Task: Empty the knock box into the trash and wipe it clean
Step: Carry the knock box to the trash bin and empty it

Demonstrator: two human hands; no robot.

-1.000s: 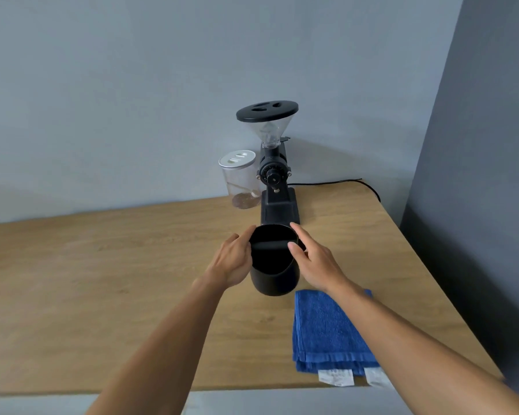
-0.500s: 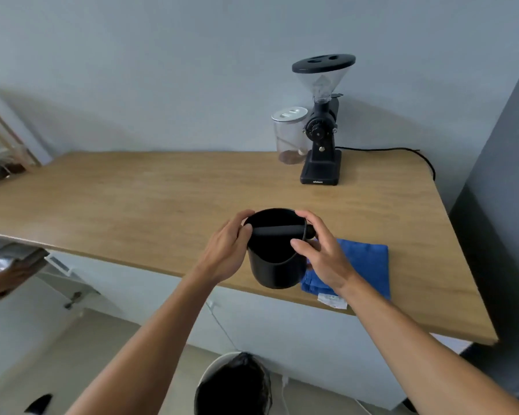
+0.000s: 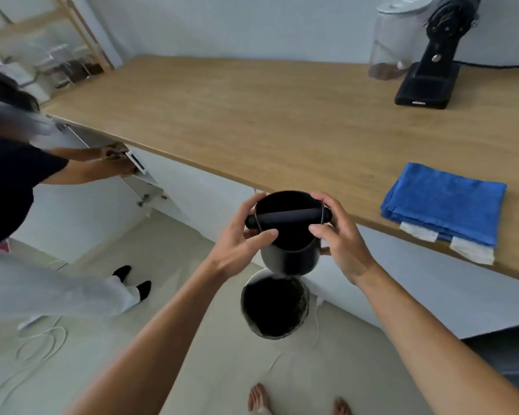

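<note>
Now the knock box (image 3: 288,232) is off the wooden counter (image 3: 252,115), where half a second ago it was over the counter's front edge beside the blue towel (image 3: 444,202); it hangs in the air out past that edge, directly above the trash bin (image 3: 274,307) on the floor. Both hands have kept their hold through the move. The left hand (image 3: 240,244) wraps the box's left side, thumb lying across the near rim and fingers round the end of the knock bar (image 3: 288,215). The right hand (image 3: 339,235) closes on the opposite side, thumb on the near rim and fingers curled over the bar's right end. Between the two grips the box sits upright, its open mouth facing up. The towel now lies well to the right of the right hand, on the counter.
</note>
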